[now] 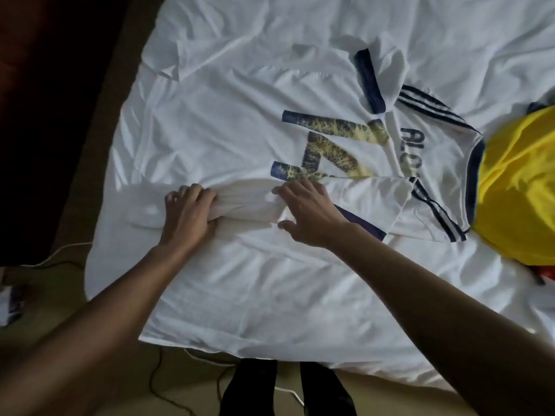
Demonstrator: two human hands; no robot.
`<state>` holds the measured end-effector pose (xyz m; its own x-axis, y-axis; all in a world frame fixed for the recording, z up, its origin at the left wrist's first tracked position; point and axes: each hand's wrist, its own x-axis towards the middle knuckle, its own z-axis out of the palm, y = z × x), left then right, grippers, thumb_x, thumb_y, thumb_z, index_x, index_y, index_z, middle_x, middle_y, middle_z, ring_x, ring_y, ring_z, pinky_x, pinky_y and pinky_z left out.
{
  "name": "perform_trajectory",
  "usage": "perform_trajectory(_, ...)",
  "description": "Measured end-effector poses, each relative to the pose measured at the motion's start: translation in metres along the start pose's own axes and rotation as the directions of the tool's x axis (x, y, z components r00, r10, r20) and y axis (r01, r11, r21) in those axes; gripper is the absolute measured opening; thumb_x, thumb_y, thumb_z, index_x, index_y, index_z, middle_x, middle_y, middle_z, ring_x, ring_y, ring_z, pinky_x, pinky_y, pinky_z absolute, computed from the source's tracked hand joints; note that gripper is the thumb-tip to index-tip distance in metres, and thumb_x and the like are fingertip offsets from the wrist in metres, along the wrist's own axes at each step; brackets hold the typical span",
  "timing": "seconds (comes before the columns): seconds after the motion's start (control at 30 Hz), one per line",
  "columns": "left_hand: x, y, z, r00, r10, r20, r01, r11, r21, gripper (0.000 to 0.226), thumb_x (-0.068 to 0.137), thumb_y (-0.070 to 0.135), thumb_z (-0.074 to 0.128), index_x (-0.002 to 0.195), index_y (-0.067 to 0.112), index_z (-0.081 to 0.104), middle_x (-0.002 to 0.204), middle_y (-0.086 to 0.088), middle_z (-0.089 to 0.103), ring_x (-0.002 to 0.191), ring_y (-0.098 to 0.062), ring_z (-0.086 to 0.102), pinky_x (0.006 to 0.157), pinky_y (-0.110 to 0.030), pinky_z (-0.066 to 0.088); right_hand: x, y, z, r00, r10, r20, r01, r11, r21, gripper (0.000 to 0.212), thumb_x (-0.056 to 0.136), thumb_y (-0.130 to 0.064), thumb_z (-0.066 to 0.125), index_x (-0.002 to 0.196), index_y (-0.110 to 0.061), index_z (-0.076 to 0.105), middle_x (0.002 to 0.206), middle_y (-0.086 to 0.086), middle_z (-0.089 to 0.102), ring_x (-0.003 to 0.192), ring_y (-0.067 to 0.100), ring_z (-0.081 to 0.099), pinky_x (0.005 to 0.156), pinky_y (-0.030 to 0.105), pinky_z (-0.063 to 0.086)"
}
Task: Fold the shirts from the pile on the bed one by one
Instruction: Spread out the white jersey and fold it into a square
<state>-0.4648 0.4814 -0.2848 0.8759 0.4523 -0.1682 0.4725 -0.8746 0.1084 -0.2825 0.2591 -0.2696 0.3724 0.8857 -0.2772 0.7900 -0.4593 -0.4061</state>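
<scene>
Now left hand (189,211) grips, right hand (306,216) presses — one white jersey (240,130).

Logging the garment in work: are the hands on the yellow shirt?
No: left hand grips and right hand presses the white jersey; neither touches the yellow shirt.

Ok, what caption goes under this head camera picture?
Left hand grips and right hand presses the folded edge of a white jersey on the bed, yellow shirt beside.

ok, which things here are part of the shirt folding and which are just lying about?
Job: white jersey, gripped by the left hand, pressed by the right hand; yellow shirt at its collar; bed.
Lying about: white cable on the floor.
</scene>
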Motion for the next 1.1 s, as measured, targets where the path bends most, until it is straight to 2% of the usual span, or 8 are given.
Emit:
perform_trajectory(0.13, -0.011, -0.054, -0.007, 0.995, -0.035, -0.097, 0.035, 0.999, 0.006, 0.024, 0.070, 0.015, 0.065, 0.094, 0.016, 0.067, 0.091, -0.006, 0.061, 0.087, -0.036, 0.057, 0.078, -0.045, 0.037, 0.029, -0.011, 0.003, 0.996, 0.018, 0.086, -0.017, 1.000, -0.010, 0.032, 0.095, -0.038, 0.062, 0.124, -0.023, 0.063, 0.123, 0.002, 0.061, 0.122, 0.028, 0.052, 0.106, 0.048, 0.038)
perform_trajectory(0.3, -0.012, -0.123, -0.031, 0.968, -0.248, -0.029, 0.229, 0.927, -0.296, 0.029, 0.084, 0.020, 0.049, 0.100, 0.016, 0.073, 0.094, -0.011, 0.070, 0.092, -0.037, 0.064, 0.081, -0.045, 0.052, 0.039, 0.004, -0.013, 0.973, 0.181, 0.142, -0.214, 0.941, 0.263, 0.008, 0.095, -0.022, 0.060, 0.100, -0.016, 0.063, 0.094, 0.005, 0.064, 0.088, 0.030, 0.063, 0.074, 0.034, 0.043)
perform_trajectory(0.4, -0.002, -0.139, -0.056, 0.920, -0.372, 0.121, 0.369, 0.724, -0.582, 0.011, 0.092, 0.021, 0.064, 0.099, 0.017, 0.072, 0.095, -0.005, 0.072, 0.089, -0.021, 0.067, 0.075, -0.032, 0.050, 0.045, 0.012, -0.021, 0.957, 0.195, 0.214, -0.246, 0.938, 0.245, 0.012, 0.094, -0.020, 0.065, 0.105, -0.017, 0.062, 0.094, 0.002, 0.063, 0.088, 0.027, 0.061, 0.073, 0.034, 0.039)
perform_trajectory(0.53, 0.031, -0.139, -0.082, 0.854, -0.456, 0.249, 0.380, 0.221, -0.898, 0.007, 0.088, 0.023, 0.076, 0.082, 0.025, 0.078, 0.089, -0.006, 0.071, 0.089, -0.023, 0.063, 0.078, -0.037, 0.046, 0.061, 0.022, -0.030, 0.914, 0.202, 0.351, -0.318, 0.896, 0.311, 0.029, 0.086, -0.031, 0.079, 0.109, -0.030, 0.062, 0.102, -0.006, 0.067, 0.095, 0.016, 0.064, 0.084, 0.036, 0.049)
perform_trajectory(0.63, 0.066, -0.137, -0.075, 0.890, -0.376, 0.256, 0.308, 0.083, -0.948, 0.008, 0.093, 0.022, 0.071, 0.087, 0.019, 0.074, 0.096, -0.010, 0.068, 0.097, -0.028, 0.062, 0.087, -0.043, 0.047, 0.070, 0.027, -0.039, 0.879, 0.162, 0.449, -0.307, 0.912, 0.272, 0.024, 0.086, -0.033, 0.081, 0.101, -0.027, 0.064, 0.093, -0.003, 0.066, 0.084, 0.017, 0.064, 0.076, 0.035, 0.049)
perform_trajectory(0.83, 0.107, -0.164, -0.033, 0.950, -0.267, 0.160, 0.296, 0.617, -0.729, 0.045, 0.089, 0.055, 0.059, 0.090, 0.010, 0.058, 0.079, -0.014, 0.062, 0.071, -0.025, 0.056, 0.067, -0.040, 0.046, 0.074, 0.051, -0.041, 0.869, 0.202, 0.452, -0.251, 0.967, 0.051, 0.014, 0.086, -0.027, 0.076, 0.090, -0.023, 0.064, 0.089, -0.003, 0.064, 0.086, 0.021, 0.061, 0.076, 0.037, 0.045)
perform_trajectory(0.93, 0.102, -0.175, -0.028, 0.952, -0.249, 0.176, 0.301, 0.683, -0.665, 0.043, 0.090, 0.048, 0.064, 0.081, 0.007, 0.052, 0.072, -0.016, 0.055, 0.069, -0.022, 0.049, 0.060, -0.034, 0.036, 0.069, 0.061, -0.045, 0.883, 0.227, 0.410, -0.285, 0.955, 0.086, 0.015, 0.091, -0.030, 0.075, 0.088, -0.022, 0.063, 0.086, -0.002, 0.062, 0.081, 0.021, 0.058, 0.070, 0.036, 0.042)
perform_trajectory(1.1, 0.087, -0.180, -0.017, 0.938, -0.254, 0.237, 0.348, 0.681, -0.645, 0.045, 0.083, 0.063, 0.067, 0.095, 0.019, 0.066, 0.083, 0.000, 0.070, 0.075, -0.021, 0.065, 0.068, -0.038, 0.048, 0.057, 0.068, -0.047, 0.899, 0.282, 0.336, -0.346, 0.926, 0.149, 0.016, 0.096, -0.036, 0.070, 0.081, -0.030, 0.066, 0.079, -0.003, 0.066, 0.077, 0.015, 0.060, 0.066, 0.033, 0.042)
